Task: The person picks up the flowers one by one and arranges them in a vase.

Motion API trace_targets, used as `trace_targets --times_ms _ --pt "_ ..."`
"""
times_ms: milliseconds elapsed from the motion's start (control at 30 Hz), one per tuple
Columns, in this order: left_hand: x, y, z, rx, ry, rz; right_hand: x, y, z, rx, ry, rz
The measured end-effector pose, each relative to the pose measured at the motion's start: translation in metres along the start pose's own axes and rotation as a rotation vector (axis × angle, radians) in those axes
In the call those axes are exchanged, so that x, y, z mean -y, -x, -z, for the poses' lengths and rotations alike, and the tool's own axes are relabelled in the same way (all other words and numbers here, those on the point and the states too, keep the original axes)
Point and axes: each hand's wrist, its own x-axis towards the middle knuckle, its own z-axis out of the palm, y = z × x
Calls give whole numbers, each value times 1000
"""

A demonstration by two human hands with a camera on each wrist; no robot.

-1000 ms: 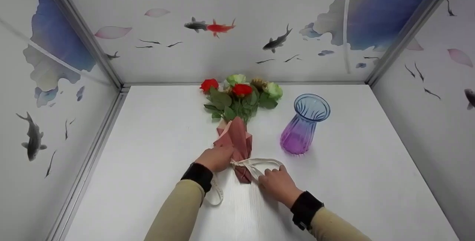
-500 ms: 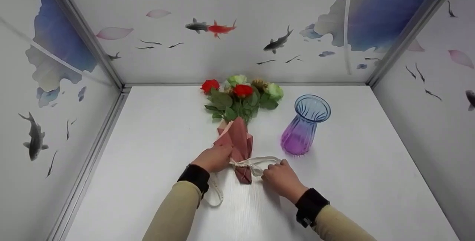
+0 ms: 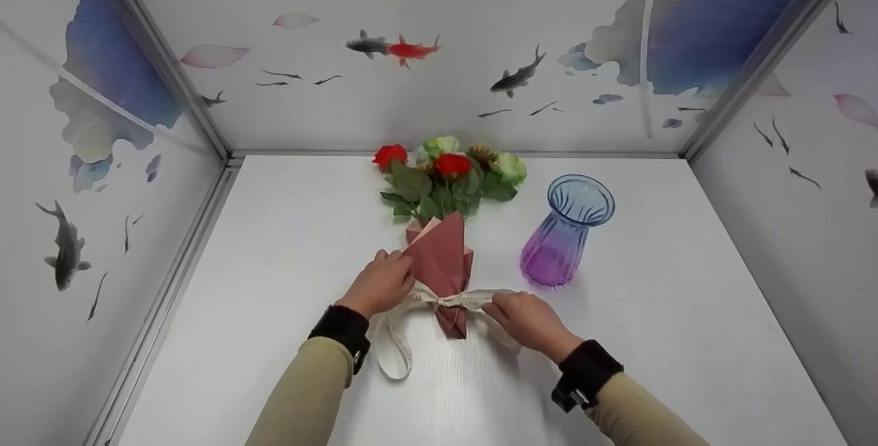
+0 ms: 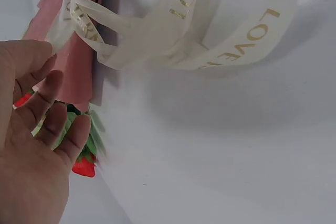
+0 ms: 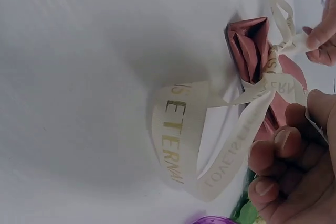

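A bouquet lies on the white table, its red and pale green flowers [image 3: 453,166] toward the back wall and its stems in dusty-pink paper [image 3: 439,264]. Around the narrow lower part of the paper, a cream ribbon [image 3: 473,299] with gold lettering is tied. My left hand [image 3: 381,283] pinches the ribbon left of the knot, thumb against index finger, the other fingers loosely bent [image 4: 52,121]. On the right side, my right hand [image 3: 531,322] pinches another part of the ribbon. Loose ribbon [image 5: 176,135] hangs in loops below both hands.
A glass vase [image 3: 555,247], blue at the top and purple below, stands upright to the right of the bouquet. White walls with painted fish [image 3: 518,79] and leaves enclose the table [image 3: 295,226] at the back and sides.
My left hand has moved left, off the paper, with ribbon between its fingers. My right hand has shifted slightly right. The ribbon now stretches out to both sides of the knot.
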Motion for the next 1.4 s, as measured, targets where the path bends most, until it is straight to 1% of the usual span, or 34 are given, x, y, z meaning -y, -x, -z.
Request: trace_targets --times_ms 133,267,400,600,767,900,1167,1300,1400 --pt "3 3 1 68 107 86 -3 1 3 26 -48 -51" --pt "5 6 1 96 136 110 -6 2 4 43 -44 -77" --pt "7 9 -1 106 135 116 -9 3 4 56 -47 -91" --pt "12 12 -5 136 134 150 -12 5 2 73 -52 -110" --pt "14 15 -5 143 128 166 -16 7 -1 89 -53 -147" --pt "15 19 -4 143 129 176 -19 7 -2 104 -49 -189" --pt "21 25 -4 126 111 215 -23 9 -1 107 -35 -225" --pt "25 27 -4 114 85 247 -24 9 2 115 -45 -251" --pt "28 27 -4 117 63 285 -26 9 3 129 -62 -276"
